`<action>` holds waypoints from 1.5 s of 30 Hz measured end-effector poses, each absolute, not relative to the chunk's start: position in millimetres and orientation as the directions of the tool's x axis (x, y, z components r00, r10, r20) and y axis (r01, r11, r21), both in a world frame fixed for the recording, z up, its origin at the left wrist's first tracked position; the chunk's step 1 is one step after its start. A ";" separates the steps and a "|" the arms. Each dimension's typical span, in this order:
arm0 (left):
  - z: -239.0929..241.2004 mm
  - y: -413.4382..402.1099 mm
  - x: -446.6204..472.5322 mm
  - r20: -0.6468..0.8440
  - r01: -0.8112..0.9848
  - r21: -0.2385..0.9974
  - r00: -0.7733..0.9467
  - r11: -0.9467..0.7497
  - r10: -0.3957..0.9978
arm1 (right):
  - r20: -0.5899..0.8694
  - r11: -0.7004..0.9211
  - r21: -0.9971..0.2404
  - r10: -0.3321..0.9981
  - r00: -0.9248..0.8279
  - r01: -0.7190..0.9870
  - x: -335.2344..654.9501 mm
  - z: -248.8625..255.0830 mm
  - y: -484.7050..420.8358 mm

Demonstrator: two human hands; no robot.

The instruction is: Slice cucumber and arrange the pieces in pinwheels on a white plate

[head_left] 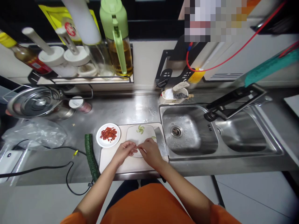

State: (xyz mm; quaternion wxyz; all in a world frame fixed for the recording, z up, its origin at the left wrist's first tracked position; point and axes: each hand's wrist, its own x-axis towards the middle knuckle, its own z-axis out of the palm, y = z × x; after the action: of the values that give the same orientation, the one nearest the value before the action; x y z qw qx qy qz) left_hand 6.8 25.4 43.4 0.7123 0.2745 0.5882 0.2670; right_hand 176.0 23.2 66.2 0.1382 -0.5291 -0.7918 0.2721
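Nearest, the left hand (125,151) and right hand (150,151) meet over the near edge of the white plate (147,130). Their fingers are bunched with the tips touching, pinching something too small to make out. The plate sits on the cutting board (109,160), with a long cucumber (91,155) just left of the board. Farther up the plate lie only a few cucumber slices (140,129), and most of it is bare, so the laying-out looks barely begun. Red bits (108,133) fill a small dish (116,140) at the far left.

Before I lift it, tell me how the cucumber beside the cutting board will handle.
The cucumber looks long and whole, so probably stiff. Its round body may roll on the smooth steel counter. Bumpy skin should grip well.
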 end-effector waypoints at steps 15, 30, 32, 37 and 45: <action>24.0 36.1 33.9 -0.758 -0.210 0.428 0.446 0.879 0.476 | 0.087 0.193 -0.649 0.980 -0.181 0.736 211.6 61.8 -0.5; 5.7 80.6 76.7 -0.555 0.380 0.809 0.241 0.448 0.796 | -0.344 -0.426 -0.606 0.902 0.261 0.672 220.9 16.8 19.2; 2.5 81.0 77.4 -0.518 0.439 0.812 0.237 0.385 0.822 | -0.371 -0.456 -0.576 0.886 0.280 0.679 220.8 14.3 20.7; -6.2 79.4 78.5 -0.461 0.471 0.822 0.224 0.319 0.858 | -0.367 -0.462 -0.518 0.880 0.301 0.720 220.2 11.9 22.5; -10.9 80.9 78.4 -0.376 0.550 0.811 0.226 0.201 0.899 | -0.325 -0.400 -0.466 0.907 0.269 0.789 216.5 13.4 25.3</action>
State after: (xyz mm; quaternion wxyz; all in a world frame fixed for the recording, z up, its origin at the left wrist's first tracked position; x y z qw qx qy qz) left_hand 78.4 80.9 -10.9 0.4945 0.6069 0.5967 0.1763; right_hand 216.5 25.3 13.4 0.1061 -0.7893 -0.5371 0.2779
